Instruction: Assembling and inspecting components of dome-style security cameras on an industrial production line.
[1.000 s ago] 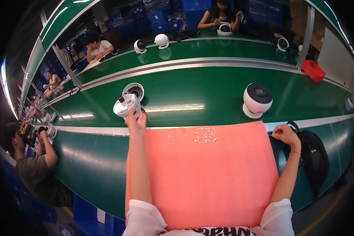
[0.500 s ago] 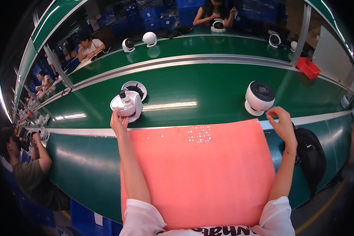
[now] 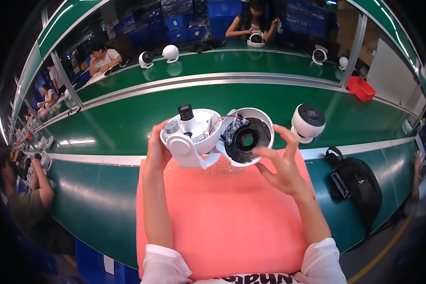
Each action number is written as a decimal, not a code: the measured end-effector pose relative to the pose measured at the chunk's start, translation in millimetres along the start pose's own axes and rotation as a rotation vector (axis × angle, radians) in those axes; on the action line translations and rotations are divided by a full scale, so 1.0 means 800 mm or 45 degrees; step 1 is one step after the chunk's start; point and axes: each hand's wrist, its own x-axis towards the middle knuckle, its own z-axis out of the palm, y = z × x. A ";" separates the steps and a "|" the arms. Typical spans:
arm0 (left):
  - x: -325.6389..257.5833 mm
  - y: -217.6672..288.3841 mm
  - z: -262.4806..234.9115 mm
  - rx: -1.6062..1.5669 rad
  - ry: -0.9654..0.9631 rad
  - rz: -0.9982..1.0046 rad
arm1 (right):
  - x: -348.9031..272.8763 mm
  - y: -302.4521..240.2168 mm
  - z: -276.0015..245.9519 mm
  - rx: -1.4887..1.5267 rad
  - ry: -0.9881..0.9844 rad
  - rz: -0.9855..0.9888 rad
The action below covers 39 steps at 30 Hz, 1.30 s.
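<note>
An opened white, rounded fan-like device is held up over the back edge of the pink mat [image 3: 222,222]. My left hand [image 3: 159,147] grips the side of its white housing [image 3: 184,149], from which a black ribbed cylinder [image 3: 186,112] and a silver motor [image 3: 171,127] stick up. Thin wires link the housing to a round white shell [image 3: 269,124] with a black ring inside, tilted toward me. My right hand [image 3: 285,163] is at that shell's right rim, fingers curved around it, one reaching over the inside. Small screws [image 3: 227,166] lie on the mat below, partly hidden.
A white device with a black top [image 3: 308,124] stands on the green belt to the right. Beyond it is a red bin [image 3: 361,88]. A black bag [image 3: 359,189] lies right of the mat. Other people sit at the far side and at left.
My left hand has brought the opened device right and nearer, over the mat. My right hand has moved left from beside the standing device to the shell's rim. The view has shifted slightly.
</note>
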 end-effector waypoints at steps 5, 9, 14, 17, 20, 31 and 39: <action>-0.005 0.011 -0.034 -0.046 -0.242 0.105 | 0.023 -0.036 -0.040 0.151 0.026 -0.144; -0.057 0.003 -0.009 0.185 -0.122 0.178 | 0.019 -0.039 -0.037 1.020 -0.316 0.290; -0.023 -0.026 0.016 0.432 -1.880 0.016 | 0.028 -0.068 -0.027 1.072 -0.983 0.667; -0.023 -0.067 0.054 0.978 -1.763 -0.602 | 0.029 -0.075 -0.020 1.089 -1.106 0.705; -0.036 -0.048 0.054 0.916 -1.526 -0.543 | 0.032 -0.075 -0.023 1.219 -0.978 0.499; -0.207 0.000 -0.037 0.779 -0.165 -0.099 | 0.039 -0.112 0.000 1.158 -0.847 0.874; -0.229 0.010 -0.017 1.322 -0.227 0.192 | 0.039 -0.106 0.010 0.614 -0.793 0.679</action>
